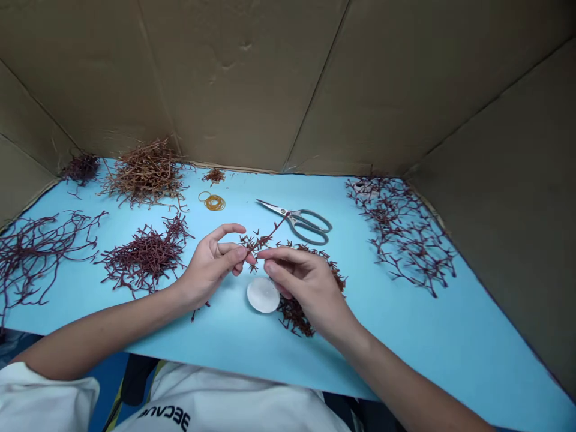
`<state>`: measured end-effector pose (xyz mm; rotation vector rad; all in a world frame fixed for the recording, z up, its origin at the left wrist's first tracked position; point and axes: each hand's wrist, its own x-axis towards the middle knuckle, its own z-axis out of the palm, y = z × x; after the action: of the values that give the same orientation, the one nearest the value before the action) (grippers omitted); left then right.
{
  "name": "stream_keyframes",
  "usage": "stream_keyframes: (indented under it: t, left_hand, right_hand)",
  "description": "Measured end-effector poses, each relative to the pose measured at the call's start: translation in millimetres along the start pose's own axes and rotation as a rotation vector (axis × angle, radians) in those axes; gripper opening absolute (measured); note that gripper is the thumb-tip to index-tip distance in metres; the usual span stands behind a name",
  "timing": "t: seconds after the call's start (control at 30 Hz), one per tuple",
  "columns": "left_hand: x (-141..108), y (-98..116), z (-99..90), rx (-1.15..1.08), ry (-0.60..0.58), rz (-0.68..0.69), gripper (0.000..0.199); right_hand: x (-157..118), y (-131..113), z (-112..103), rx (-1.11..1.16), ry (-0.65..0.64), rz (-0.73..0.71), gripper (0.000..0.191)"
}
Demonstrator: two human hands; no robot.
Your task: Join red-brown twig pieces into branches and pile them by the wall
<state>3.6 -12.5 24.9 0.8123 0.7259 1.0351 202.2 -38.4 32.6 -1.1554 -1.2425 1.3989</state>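
Observation:
A thin branched dark red sprig runs up and to the right between my hands, and my left hand and my right hand pinch its lower end with their fingertips. Under my right palm lies a loose heap of the same dark red sprigs, partly hidden by that hand. A round white cotton pad lies on the blue sheet just below my fingers, touching neither hand. Steel scissors with grey handles sit just beyond the sprig's upper tip.
Several heaps of branched red and brown sprigs lie on the blue sheet, left and right of my hands. Small yellow-brown rubber bands lie at the back. Cardboard walls rise behind and beside the sheet. My white shirt shows at the bottom.

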Motion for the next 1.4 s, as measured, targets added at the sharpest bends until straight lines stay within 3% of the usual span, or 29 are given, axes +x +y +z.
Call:
stream_keyframes:
  t: [0.13,0.27,0.37,0.47,0.57,0.63,0.73,0.83,0.97,1.13,1.3,1.4]
  left_hand:
    - [2.0,4.1,13.9,-0.03,0.015,0.012,0.06]
    - [3.3,0.1,20.8,-0.021,0.054,0.033,0.062]
    - [4.6,-4.8,21.2,0.006,0.063,0.041,0.06]
    - [9.0,-3.9,12.7,0.141,-0.022,0.039,0.049]
    - [18.2,3.2,-8.2,0.581,-0.166,0.12,0.025]
    - [25.4,7.1,-25.6,1.007,-0.213,0.276,0.012]
    - [33.5,5.8,-46.0,1.521,-0.26,0.396,0.02]
    - [36.3,-0.9,-52.3,1.767,-0.312,0.383,0.023]
    - [36.3,-6.9,-47.9,1.815,-0.328,0.39,0.021]
    - [38.1,-10.6,-44.9,1.77,-0.302,0.362,0.018]
    - [44.1,-7.0,-40.0,1.528,-0.346,0.355,0.007]
    - [48.5,3.3,-32.3,1.397,-0.405,0.282,0.003]
  right_hand:
    - [3.0,-3.3,17.4,0.226,0.084,0.014,0.026]
    - [4.3,-0.3,25.7,0.307,0.17,0.018,0.026]
    - [6.3,4.4,27.8,0.318,0.208,0.01,0.027]
    - [9.6,7.2,24.3,0.296,0.213,-0.019,0.026]
    - [13.5,6.3,11.9,0.209,0.223,-0.113,0.024]
    - [16.6,4.2,-0.1,0.078,0.229,-0.193,0.021]
    - [21.8,1.5,-17.6,-0.159,0.261,-0.277,0.016]
    - [25.4,0.2,-28.6,-0.263,0.305,-0.312,0.013]
    - [27.8,-7.9,-34.2,-0.297,0.27,-0.307,0.011]
    - [44.8,-37.1,-37.1,-0.345,0.193,-0.359,0.012]
    - [72.7,-65.9,-43.5,-0.433,0.012,-0.349,0.019]
    - [82.8,-76.7,-50.7,-0.489,-0.09,-0.346,0.024]
